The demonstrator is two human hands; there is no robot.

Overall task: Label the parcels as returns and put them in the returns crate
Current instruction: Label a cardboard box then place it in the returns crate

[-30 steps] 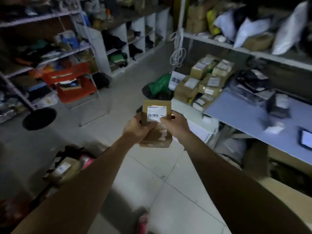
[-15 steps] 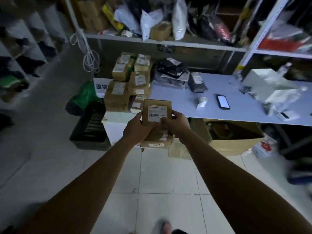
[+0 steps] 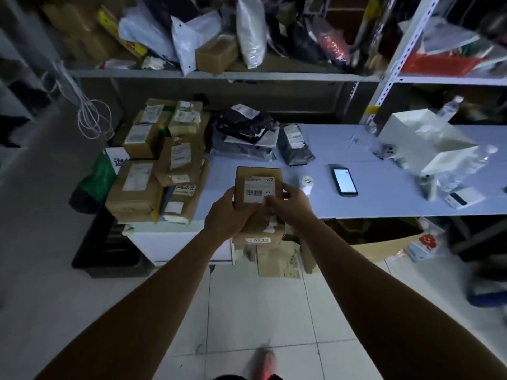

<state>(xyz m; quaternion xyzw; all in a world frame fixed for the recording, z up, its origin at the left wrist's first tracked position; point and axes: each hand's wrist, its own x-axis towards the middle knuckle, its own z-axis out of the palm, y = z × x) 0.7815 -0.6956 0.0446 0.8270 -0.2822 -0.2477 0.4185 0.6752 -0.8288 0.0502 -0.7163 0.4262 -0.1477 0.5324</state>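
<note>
The left hand (image 3: 227, 212) and right hand (image 3: 288, 207) together grip two stacked cardboard parcels, fingers curled round opposite sides. The upper parcel (image 3: 259, 185) has its barcode label facing up; its long axis runs away from the person, toward the far edge of the surface (image 3: 356, 149). The lower parcel (image 3: 260, 233) shows a numbered sticker on its near end. Both are held in the air at the surface's front edge. A parcel stack (image 3: 162, 160) occupies the left end; a phone (image 3: 344, 181) lies right of the hands.
</note>
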